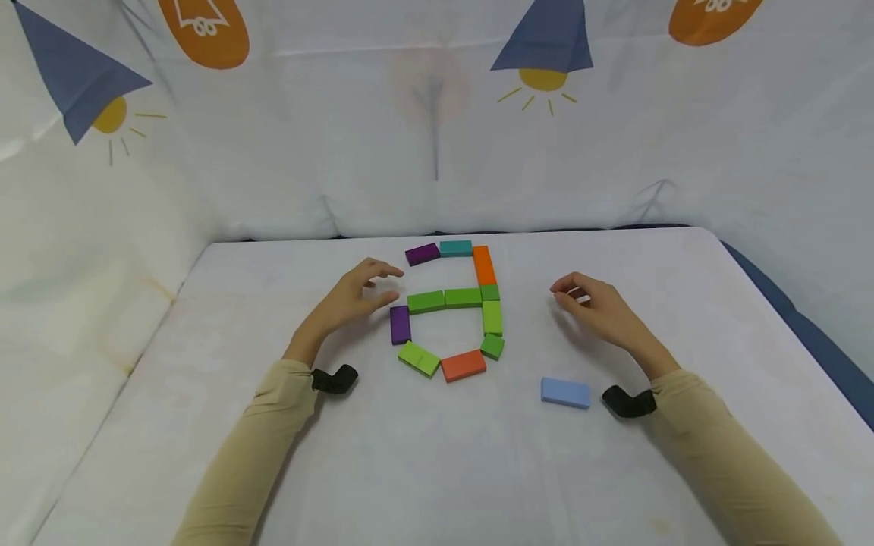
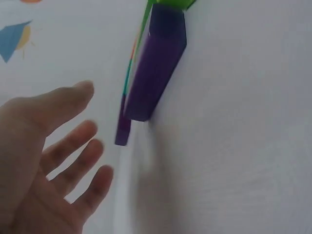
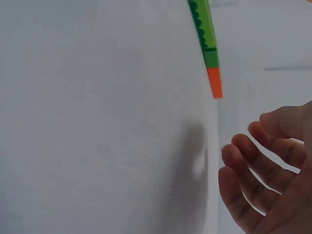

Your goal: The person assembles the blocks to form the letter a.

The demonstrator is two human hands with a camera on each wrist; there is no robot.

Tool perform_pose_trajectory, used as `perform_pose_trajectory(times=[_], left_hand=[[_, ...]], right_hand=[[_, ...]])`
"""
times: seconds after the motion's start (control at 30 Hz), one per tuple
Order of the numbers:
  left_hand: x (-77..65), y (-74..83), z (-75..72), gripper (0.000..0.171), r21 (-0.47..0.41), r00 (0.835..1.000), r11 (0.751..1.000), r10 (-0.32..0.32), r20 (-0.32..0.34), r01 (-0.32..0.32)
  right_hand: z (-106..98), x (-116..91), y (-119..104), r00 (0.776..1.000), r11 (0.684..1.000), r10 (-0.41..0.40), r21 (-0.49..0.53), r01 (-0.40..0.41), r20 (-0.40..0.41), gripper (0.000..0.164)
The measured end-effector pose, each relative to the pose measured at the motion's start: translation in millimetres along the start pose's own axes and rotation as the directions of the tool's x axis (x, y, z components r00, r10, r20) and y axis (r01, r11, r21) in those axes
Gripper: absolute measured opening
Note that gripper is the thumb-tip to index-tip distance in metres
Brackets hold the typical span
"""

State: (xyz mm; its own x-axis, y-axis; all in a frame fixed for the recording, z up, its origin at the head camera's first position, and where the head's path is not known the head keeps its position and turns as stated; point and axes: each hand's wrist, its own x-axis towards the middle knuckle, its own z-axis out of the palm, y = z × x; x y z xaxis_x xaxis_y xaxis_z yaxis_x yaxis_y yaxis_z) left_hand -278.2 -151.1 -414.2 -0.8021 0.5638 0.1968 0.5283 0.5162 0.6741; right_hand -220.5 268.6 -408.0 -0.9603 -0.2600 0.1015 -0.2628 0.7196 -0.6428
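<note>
Coloured blocks lie on the table in a closed loop with a hooked row above it. Beside its left side my left hand (image 1: 347, 299) hovers with fingers spread and holds nothing, its thumb tip near a purple block (image 1: 400, 325). Another purple block (image 1: 422, 254) and a teal block (image 1: 456, 249) form the top, meeting an orange block (image 1: 483, 265). Two green blocks (image 1: 463, 298) cross the middle; a red-orange block (image 1: 463, 365) and a lime block (image 1: 419, 359) lie at the bottom. To the right, my right hand (image 1: 595, 305) hangs loosely curled above the table, holding nothing.
A light blue block (image 1: 565, 393) lies apart, in front of the right hand. Black wrist cameras (image 1: 628, 403) sit at both sleeve cuffs. Behind the white table (image 1: 437, 470) hangs a white cloth (image 1: 355, 136) printed with lamps.
</note>
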Motion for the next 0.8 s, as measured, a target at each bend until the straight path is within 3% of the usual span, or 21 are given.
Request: perform_pose_trajectory(times=[0.17, 0.43, 0.53, 0.8], left_hand=[[-8.4, 21.2, 0.2, 0.04, 0.021, 0.984, 0.997, 0.068, 0.162, -0.072], [-13.5, 52.9, 3.6, 0.041, 0.053, 0.913, 0.991, 0.09, 0.398, -0.121], [-16.0, 57.3, 6.6, 0.046, 0.058, 0.898, 0.992, 0.078, 0.434, -0.114], [-18.8, 58.0, 14.9, 0.041, 0.089, 0.877, 0.984, 0.096, 0.471, -0.156]], right_hand=[[9.8, -26.4, -2.0, 1.0, 1.0, -0.006, 0.014, 0.006, 0.022, 0.026], [13.2, -53.8, -10.2, 0.998, 0.999, -0.011, 0.044, 0.008, 0.069, 0.023], [15.1, -60.2, -13.7, 0.998, 0.999, -0.005, 0.046, 0.002, 0.065, 0.023], [23.9, -74.9, -18.9, 0.997, 0.999, -0.035, 0.043, 0.032, 0.073, 0.02]])
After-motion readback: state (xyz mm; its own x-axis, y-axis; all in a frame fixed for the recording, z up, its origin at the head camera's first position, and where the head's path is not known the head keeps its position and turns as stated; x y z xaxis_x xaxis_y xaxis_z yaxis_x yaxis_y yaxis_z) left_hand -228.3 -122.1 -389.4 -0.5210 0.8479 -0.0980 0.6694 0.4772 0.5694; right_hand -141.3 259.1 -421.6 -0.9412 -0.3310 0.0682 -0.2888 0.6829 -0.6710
